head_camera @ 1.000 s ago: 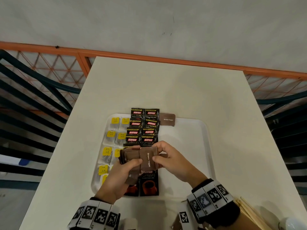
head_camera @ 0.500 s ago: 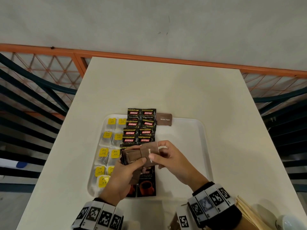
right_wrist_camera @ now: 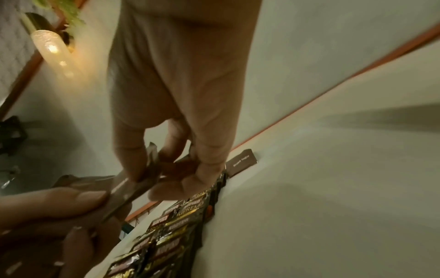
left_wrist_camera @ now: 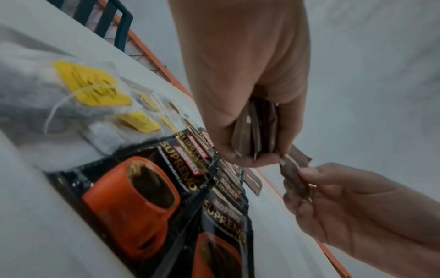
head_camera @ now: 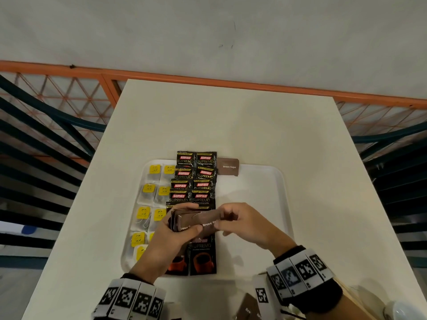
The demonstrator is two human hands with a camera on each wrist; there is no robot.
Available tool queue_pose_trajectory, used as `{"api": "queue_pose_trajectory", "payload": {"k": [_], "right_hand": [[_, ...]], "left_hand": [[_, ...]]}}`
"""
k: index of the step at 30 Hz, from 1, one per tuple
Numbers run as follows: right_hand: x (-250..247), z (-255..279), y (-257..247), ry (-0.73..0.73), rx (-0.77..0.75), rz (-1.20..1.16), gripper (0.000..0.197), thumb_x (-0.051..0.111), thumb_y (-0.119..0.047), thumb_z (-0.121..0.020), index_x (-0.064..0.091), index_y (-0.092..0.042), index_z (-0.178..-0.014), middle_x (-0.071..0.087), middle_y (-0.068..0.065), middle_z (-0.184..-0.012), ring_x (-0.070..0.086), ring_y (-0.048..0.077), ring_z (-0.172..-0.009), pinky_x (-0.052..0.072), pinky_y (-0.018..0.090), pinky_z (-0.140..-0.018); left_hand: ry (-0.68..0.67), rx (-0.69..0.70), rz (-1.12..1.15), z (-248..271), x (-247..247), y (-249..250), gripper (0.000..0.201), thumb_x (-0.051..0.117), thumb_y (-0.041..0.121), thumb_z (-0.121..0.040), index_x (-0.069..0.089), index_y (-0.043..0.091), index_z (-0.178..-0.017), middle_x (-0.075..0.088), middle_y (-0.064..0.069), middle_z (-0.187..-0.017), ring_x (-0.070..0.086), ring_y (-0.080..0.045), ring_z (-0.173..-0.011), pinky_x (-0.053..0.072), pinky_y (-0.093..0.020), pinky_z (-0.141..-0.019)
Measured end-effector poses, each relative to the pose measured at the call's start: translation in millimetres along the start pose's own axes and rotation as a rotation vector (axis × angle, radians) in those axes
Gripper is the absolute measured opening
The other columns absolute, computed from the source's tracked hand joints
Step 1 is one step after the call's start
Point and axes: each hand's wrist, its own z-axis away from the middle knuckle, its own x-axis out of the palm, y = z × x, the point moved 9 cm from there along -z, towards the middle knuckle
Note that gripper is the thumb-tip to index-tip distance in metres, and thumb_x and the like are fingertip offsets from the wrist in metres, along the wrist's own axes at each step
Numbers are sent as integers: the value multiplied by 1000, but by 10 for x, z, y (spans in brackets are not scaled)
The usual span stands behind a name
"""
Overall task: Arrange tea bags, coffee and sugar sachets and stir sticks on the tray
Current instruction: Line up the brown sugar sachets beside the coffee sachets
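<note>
A white tray [head_camera: 265, 181] holds two columns of tea bags [head_camera: 149, 192] with yellow tags on its left. Beside them lie two columns of black coffee sachets [head_camera: 194, 179]. One brown sugar sachet [head_camera: 228, 166] lies at the tray's far edge, to the right of the coffee. Above the near part of the tray my left hand [head_camera: 178, 229] grips a stack of brown sugar sachets [head_camera: 184, 219]. My right hand [head_camera: 240, 221] pinches the right end of the top sachet [head_camera: 211, 219] of that stack. The left wrist view has the stack [left_wrist_camera: 257, 131] edge-on in my left hand's fingers [left_wrist_camera: 228, 143].
Wooden stir sticks [head_camera: 360, 303] lie at the table's near right corner. More brown sachets [head_camera: 248, 308] lie near the front edge. The tray's right half [head_camera: 254, 199] is bare. An orange railing [head_camera: 208, 82] runs behind the table.
My right hand has drawn the top sugar sachet to the right, partly out of the stack that the left hand holds. Both hands stay over the near part of the tray.
</note>
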Motion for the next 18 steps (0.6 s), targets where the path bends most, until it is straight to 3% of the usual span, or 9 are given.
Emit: {"api": "queue_pose_trajectory", "payload": {"k": [3, 6, 9, 11, 13, 14, 16, 18], "right_hand": [[-90, -53, 89, 95, -4, -339, 15, 61, -1, -85, 67, -4, -98, 67, 7, -89, 65, 13, -81, 54, 20, -72], [-199, -111, 194, 188, 19, -484, 16, 59, 2, -85, 67, 0, -99, 67, 10, -85, 65, 17, -78, 55, 18, -71], [-244, -167, 131, 185, 9, -379, 14, 61, -9, -86, 66, -10, -99, 65, 8, -91, 66, 15, -81, 56, 21, -76], [-179, -208, 54, 107, -17, -232, 20, 63, -17, -86, 63, -16, -106, 64, 5, -103, 65, 13, -89, 55, 23, -78], [-59, -229, -10, 11, -30, -192, 16, 61, -13, -87, 64, -19, -101, 65, 3, -99, 64, 9, -86, 55, 21, -74], [-13, -238, -28, -24, -31, -200, 13, 60, -10, -87, 64, -18, -96, 66, 2, -94, 64, 8, -81, 54, 19, -71], [-11, -260, -39, -32, -33, -230, 12, 60, -6, -87, 65, -16, -90, 66, 3, -89, 63, 9, -77, 53, 19, -67], [-146, -298, -13, 47, -38, -220, 10, 63, -7, -85, 65, -15, -89, 68, 3, -87, 63, 12, -77, 53, 20, -67]], "left_hand": [[72, -5, 126, -13, -43, -8, 40, 60, -16, -76, 61, 14, -103, 69, -7, -87, 63, -17, -65, 50, -20, -49], [118, -21, 221, -24, -114, -31, 38, 60, -10, -78, 61, 17, -104, 71, -6, -89, 61, -20, -64, 52, -21, -51], [105, -48, 269, -28, -145, -58, 36, 60, -6, -80, 62, 20, -104, 72, -6, -90, 61, -19, -58, 51, -23, -49], [79, -50, 280, -31, -123, -56, 35, 59, -7, -80, 62, 17, -104, 71, -9, -94, 63, -18, -62, 52, -23, -51], [59, -49, 267, -30, -81, -49, 34, 63, -6, -76, 62, 15, -103, 71, -10, -95, 67, -18, -68, 53, -24, -53], [54, -51, 269, -33, -74, -48, 37, 70, 0, -71, 63, 16, -103, 71, -10, -95, 67, -18, -70, 53, -24, -54], [42, -57, 298, -46, -79, -48, 60, 88, 21, -50, 64, 16, -105, 72, -12, -90, 66, -20, -65, 53, -25, -54], [39, -90, 321, -54, -106, -72, 65, 91, 32, -40, 69, 18, -100, 69, -12, -80, 62, -19, -60, 51, -25, -53]]}}
